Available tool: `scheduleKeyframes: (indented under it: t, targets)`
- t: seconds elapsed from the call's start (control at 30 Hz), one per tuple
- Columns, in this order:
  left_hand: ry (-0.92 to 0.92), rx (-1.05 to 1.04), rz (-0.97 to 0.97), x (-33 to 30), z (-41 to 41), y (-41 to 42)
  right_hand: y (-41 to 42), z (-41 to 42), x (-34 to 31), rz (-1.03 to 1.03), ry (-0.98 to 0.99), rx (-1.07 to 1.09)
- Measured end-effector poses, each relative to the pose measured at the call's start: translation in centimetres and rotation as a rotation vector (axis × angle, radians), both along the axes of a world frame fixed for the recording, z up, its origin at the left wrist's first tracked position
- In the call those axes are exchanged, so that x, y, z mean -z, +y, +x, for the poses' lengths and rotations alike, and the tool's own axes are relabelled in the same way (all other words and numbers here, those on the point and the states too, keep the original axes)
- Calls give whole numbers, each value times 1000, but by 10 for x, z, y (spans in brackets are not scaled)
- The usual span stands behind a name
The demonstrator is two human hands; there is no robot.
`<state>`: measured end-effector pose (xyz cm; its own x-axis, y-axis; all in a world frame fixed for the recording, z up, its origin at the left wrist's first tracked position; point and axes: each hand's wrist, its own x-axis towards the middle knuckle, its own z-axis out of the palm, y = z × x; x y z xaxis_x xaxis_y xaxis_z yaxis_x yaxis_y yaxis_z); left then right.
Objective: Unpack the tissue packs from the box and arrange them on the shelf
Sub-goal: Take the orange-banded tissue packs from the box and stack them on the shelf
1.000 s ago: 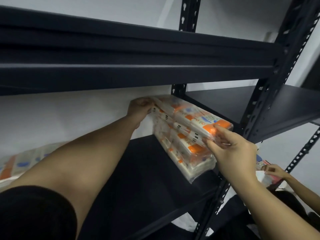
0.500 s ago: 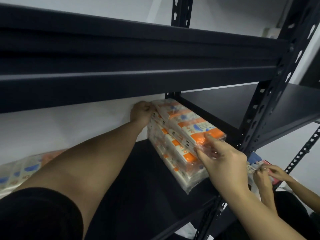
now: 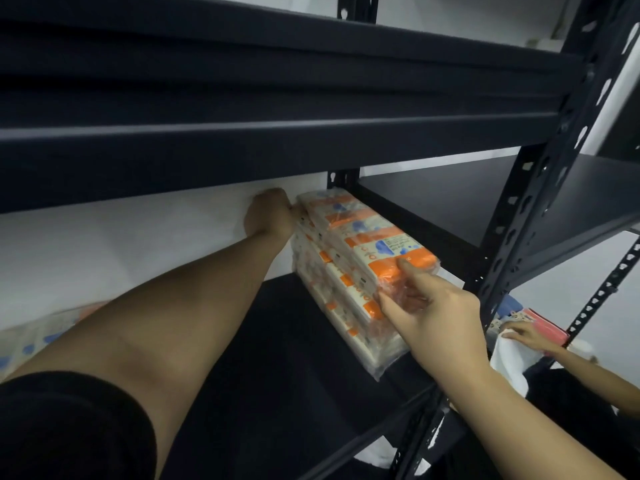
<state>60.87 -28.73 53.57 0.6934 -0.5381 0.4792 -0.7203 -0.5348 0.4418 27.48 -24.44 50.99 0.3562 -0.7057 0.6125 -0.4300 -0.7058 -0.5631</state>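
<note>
A stack of plastic-wrapped tissue packs (image 3: pixel 349 292), white with orange and blue print, stands at the right end of the dark shelf board (image 3: pixel 263 368). The top tissue pack (image 3: pixel 367 237) lies along the stack. My left hand (image 3: pixel 270 216) reaches deep into the shelf and holds the pack's far end by the white wall, its fingers hidden behind the pack. At the near end, my right hand (image 3: pixel 429 306) pinches the pack, index finger on the orange top and thumb on the side wrap.
Another tissue pack (image 3: pixel 34 334) lies at the shelf's far left, partly behind my arm. The upper shelf beam (image 3: pixel 277 147) hangs low overhead. A perforated upright post (image 3: pixel 519 237) stands right of the stack. Another person's hand (image 3: pixel 526 337) handles white material and a red pack at lower right.
The top pack, held tilted above the stack a second ago, has come down and now lies flatter on it. Both hands stayed at its ends. The other person's hand shifted.
</note>
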Motion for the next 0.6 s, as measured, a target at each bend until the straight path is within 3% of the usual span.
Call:
scheduleKeyframes:
  t: [0.3, 0.47, 0.6]
  targets:
    - [196, 301, -91, 20, -44, 45, 5, -13, 4, 54, 31, -3]
    - [554, 488, -218, 62, -90, 78, 13, -17, 11, 98, 4, -27]
    - [612, 576, -85, 87, -110, 95, 14, -16, 20, 87, 92, -14]
